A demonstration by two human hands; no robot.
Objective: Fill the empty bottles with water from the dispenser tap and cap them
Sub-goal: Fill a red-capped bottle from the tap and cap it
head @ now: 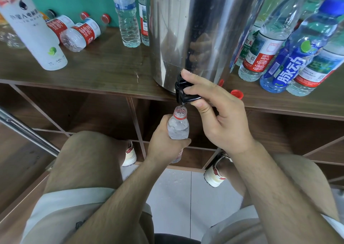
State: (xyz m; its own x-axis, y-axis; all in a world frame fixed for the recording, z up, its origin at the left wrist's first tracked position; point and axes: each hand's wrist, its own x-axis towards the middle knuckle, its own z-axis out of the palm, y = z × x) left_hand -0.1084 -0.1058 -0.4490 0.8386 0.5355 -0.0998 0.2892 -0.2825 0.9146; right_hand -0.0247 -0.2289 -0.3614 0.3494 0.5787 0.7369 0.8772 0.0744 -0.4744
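Bottle: a small clear bottle [178, 126] with a red neck ring, uncapped. It is held upright below the bench edge, with its mouth directly under the spout.
Left hand: the left hand [163, 143] has its fingers [183, 141] wrapped round the bottle's middle, gripping it.
Right hand: the right hand [223, 120] pinches the black tap [183, 91] of the steel dispenser [201, 29], with the fingers [189, 76] on top and the thumb beneath the lever.
Flow: a thin stream seems to run into the mouth. The water level is hard to read, but it looks high.
Overflow risk: if the lever is released late, water would spill down the bottle and onto the gripping hand.
Miss risk: the mouth is narrow, so a small sideways drift of the left hand would send the stream onto the shoes and the floor tile [173, 188], which already shows drops.
Squeeze risk: the wall is thin plastic, so a hard grip on a full, open bottle would push water out at the top.
Cap: a red cap [237, 94] lies at the edge of the bench [104, 72], just beside the right hand. A knock from the wrist could send it to the floor.
Neighbours: the filled bottles [290, 57] stand close to the right of the dispenser, so reaching for the cap could tip one.
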